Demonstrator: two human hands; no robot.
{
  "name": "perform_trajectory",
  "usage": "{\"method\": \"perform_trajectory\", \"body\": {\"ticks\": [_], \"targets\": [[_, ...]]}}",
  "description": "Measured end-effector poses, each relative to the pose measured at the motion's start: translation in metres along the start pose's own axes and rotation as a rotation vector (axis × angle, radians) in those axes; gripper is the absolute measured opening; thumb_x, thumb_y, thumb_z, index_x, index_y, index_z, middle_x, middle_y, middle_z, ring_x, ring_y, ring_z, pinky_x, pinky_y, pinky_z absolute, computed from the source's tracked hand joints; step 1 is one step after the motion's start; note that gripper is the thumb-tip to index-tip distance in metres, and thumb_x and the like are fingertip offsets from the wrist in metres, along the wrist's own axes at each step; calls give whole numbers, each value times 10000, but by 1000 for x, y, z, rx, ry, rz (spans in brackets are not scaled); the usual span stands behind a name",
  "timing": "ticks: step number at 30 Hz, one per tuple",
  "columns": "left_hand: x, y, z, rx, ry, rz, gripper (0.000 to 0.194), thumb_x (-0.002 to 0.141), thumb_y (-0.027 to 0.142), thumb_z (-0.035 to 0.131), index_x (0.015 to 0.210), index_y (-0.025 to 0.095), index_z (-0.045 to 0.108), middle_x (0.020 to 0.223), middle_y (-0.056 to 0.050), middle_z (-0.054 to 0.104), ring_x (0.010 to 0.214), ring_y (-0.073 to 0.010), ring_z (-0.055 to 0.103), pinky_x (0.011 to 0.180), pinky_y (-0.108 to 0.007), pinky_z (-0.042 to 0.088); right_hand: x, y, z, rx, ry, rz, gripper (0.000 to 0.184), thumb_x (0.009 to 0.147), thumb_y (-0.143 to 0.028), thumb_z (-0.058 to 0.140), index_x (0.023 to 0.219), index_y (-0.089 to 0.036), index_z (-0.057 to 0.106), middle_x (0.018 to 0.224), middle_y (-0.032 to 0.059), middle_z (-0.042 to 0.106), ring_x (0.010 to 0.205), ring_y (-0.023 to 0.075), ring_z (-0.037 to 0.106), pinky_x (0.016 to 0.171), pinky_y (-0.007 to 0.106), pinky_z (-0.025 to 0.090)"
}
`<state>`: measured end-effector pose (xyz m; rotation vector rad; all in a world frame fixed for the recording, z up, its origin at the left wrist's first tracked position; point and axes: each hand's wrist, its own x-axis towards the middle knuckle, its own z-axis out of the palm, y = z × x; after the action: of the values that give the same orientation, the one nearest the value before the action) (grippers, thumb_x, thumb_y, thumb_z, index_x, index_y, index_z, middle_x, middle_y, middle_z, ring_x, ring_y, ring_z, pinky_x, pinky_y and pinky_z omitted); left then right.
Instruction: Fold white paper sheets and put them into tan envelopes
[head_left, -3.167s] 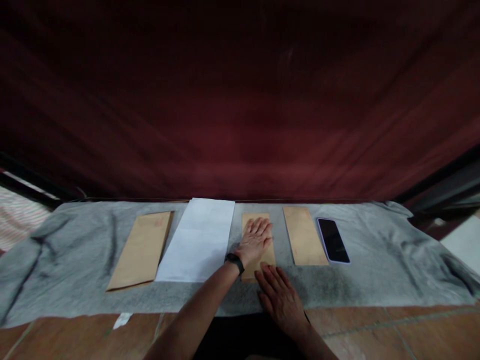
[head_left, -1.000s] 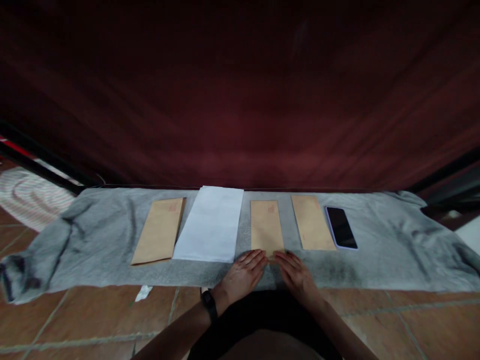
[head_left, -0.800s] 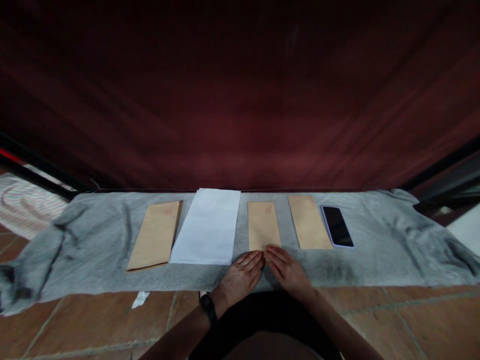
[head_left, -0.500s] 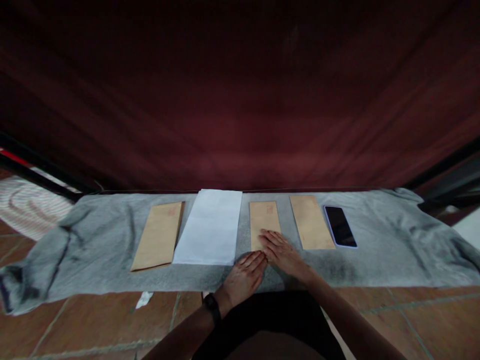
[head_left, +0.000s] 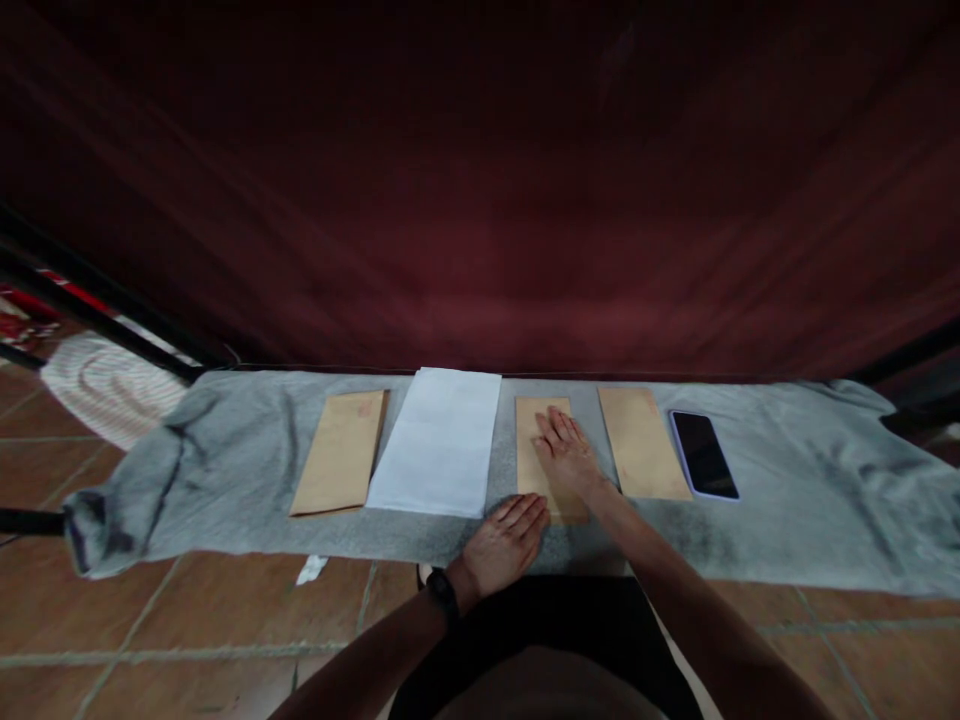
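A brown paper envelope [head_left: 529, 455] lies flat in front of me on a grey cloth. My right hand [head_left: 568, 452] rests on its upper part with the fingers stretched out. At its lower left edge lies my left hand [head_left: 506, 542], flat and fingers extended, the tips touching the envelope's near corner; a dark band is on that wrist. Left of the envelope is a stack of white paper [head_left: 439, 440]. A second brown envelope [head_left: 643, 445] lies to the right, beside my right forearm. Part of the middle envelope is hidden under my right hand.
A thicker brown envelope or stack of them [head_left: 337, 455] lies left of the white paper. A phone [head_left: 705, 455] with a purple edge is at the right. Grey cloth [head_left: 810, 480] covers the bench. Behind it hangs dark red fabric [head_left: 480, 250]. A white scrap [head_left: 312, 569] lies on the tiled floor.
My right hand has slid up the middle envelope, away from my left hand. My left hand stays near the bottom edge. The whole view has shifted slightly.
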<state>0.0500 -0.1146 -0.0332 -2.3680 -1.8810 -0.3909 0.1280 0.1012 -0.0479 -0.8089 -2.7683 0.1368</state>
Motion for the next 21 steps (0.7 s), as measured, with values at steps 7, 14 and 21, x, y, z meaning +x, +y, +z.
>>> {"method": "perform_trajectory", "body": {"ticks": [7, 14, 21], "targets": [[1, 2, -5, 11, -54, -3, 435, 1008, 266, 458, 1424, 140, 477, 1526, -106, 483, 1428, -198, 418, 1206, -363, 306, -16, -5, 5, 22, 74, -52, 529, 1030, -327, 383, 1524, -139, 377, 1615, 156, 290, 1487, 293, 299, 1188, 530, 280], [1, 4, -3, 9, -35, -15, 439, 1017, 255, 412, 1438, 143, 466, 1508, -109, 504, 1420, -199, 431, 1201, -370, 313, -54, -11, -5, 36, 15, -178, 540, 1027, -301, 397, 1544, -157, 341, 1634, 130, 256, 1496, 273, 282, 1213, 503, 257], [0, 4, -1, 7, -52, -29, 424, 1014, 262, 442, 1415, 132, 491, 1476, -112, 540, 1417, -195, 432, 1204, -356, 310, -88, -12, -16, 74, 11, -238, 533, 1042, -304, 360, 1567, -241, 299, 1635, 67, 269, 1480, 237, 323, 1217, 480, 277]]}}
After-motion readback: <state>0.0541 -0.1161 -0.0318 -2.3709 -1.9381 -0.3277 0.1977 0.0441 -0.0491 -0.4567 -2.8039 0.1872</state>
